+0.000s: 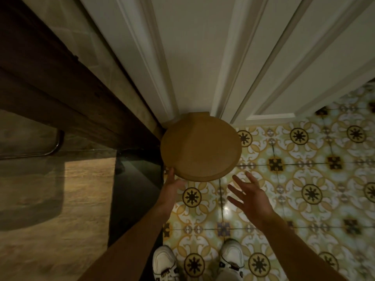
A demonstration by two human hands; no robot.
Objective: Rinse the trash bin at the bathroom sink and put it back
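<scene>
one trash bin [200, 147], two hands: left hand [172, 184], right hand [250, 196]

Both my bare forearms reach forward and down from the bottom of the view. My left hand [171, 184] is extended furthest, its fingers [170, 173] stretched up and partly hidden, so I cannot tell whether its grip is closed. My right hand [250, 194] hovers palm-down and apart from it, fingers [236, 181] spread wide and holding nothing. My white sneakers [164, 264] stand below.
</scene>
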